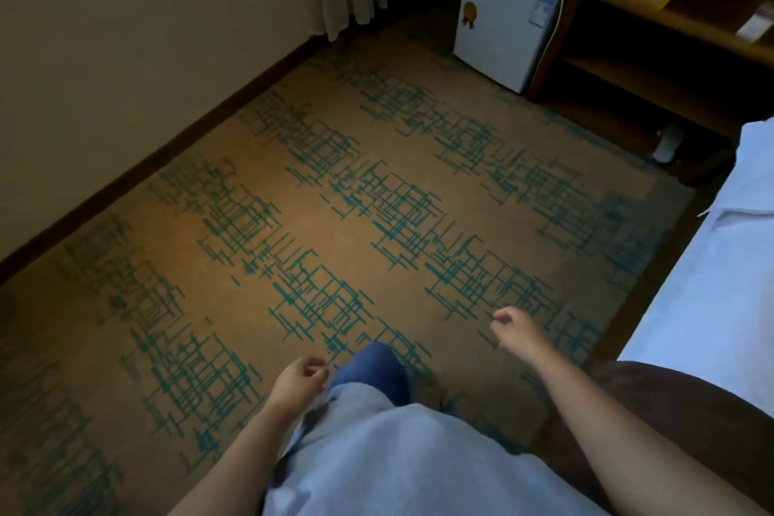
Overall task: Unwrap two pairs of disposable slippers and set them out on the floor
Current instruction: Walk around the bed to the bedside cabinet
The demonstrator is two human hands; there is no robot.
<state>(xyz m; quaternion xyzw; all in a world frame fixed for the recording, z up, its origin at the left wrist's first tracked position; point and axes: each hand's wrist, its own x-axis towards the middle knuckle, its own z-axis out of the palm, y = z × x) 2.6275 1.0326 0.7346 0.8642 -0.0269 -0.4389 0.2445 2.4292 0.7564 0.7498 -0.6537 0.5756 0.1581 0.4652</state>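
Pale blue shirt (398,457), blue trousers (375,367)

matt woven carpet (335,201) underfoot; smooth white plastic-looking fridge (511,13) at one o'clock; glossy varnished wood shelf (670,54) beside; soft cloth bed sheet (720,285) at three o'clock.

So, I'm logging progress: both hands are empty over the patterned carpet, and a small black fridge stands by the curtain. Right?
Not quite: the fridge is white, as the head view shows. Left hand and right hand are indeed empty over the carpet.
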